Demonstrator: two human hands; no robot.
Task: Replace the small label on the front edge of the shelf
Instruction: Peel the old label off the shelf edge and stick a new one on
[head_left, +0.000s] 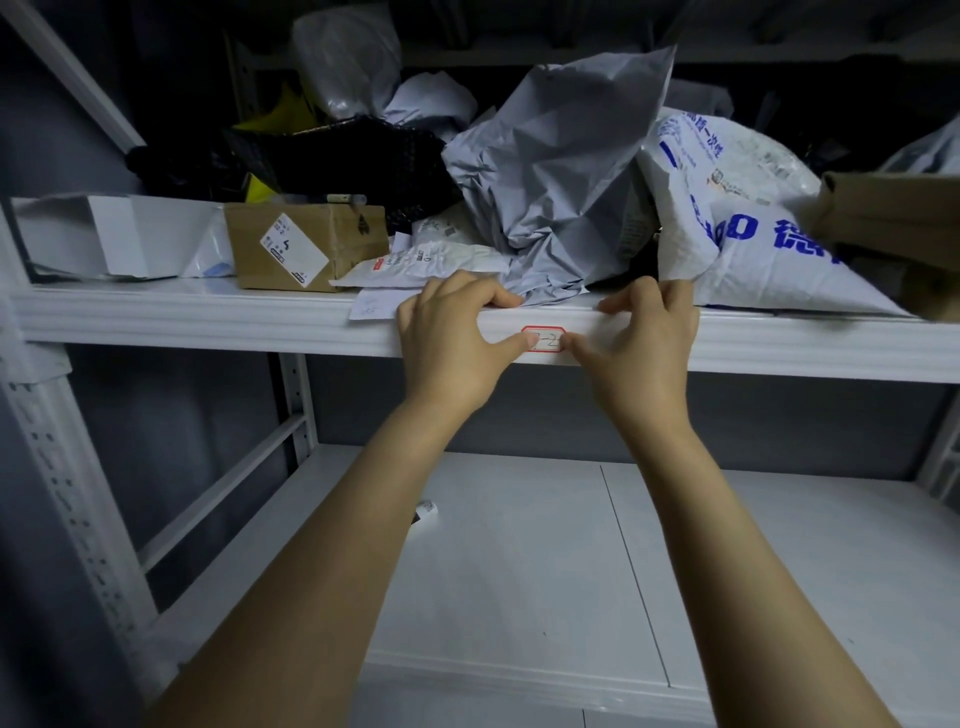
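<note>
While curled over the shelf (208, 317), fingers (493, 299) half-bent, thumbs (511, 344) on the label (545, 338)

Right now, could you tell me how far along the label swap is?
Done: a red-bordered label sits on the shelf edge. In hand: left hand and right hand thumbs press its ends, fingers hooked over the edge. Left: only smoothing if it is the new one; I cannot tell.

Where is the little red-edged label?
In the head view, the label sits mid-frame on the white shelf edge, between the thumbs of the left hand and right hand.
</note>
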